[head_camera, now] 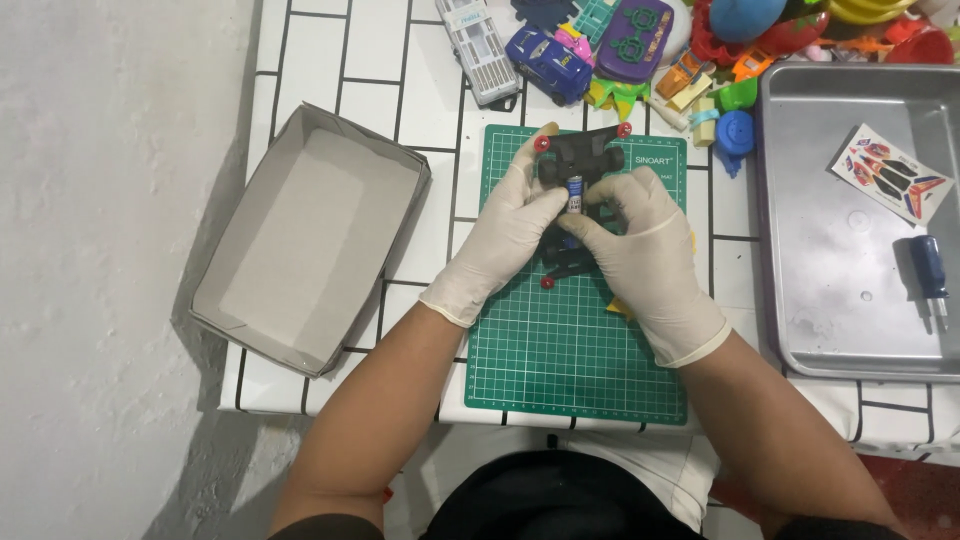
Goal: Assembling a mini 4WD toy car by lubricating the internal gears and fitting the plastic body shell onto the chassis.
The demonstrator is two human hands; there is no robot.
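Both my hands wear pale latex gloves and meet over a green cutting mat (575,350). Between them sits a black toy car chassis (580,160) with small red rollers at its corners and a blue-and-silver battery (575,193) in its middle. My left hand (500,235) grips the chassis from the left side, fingers curled along it. From the right, my right hand (645,245) holds the chassis, its fingertips on the battery. The lower half of the chassis is hidden under my fingers.
An open grey cardboard box (305,235) lies to the left. A metal tray (850,300) on the right holds a sticker sheet (890,183) and a blue screwdriver (928,275). Several colourful toys, including a blue car (548,60), crowd the far edge of the tiled table.
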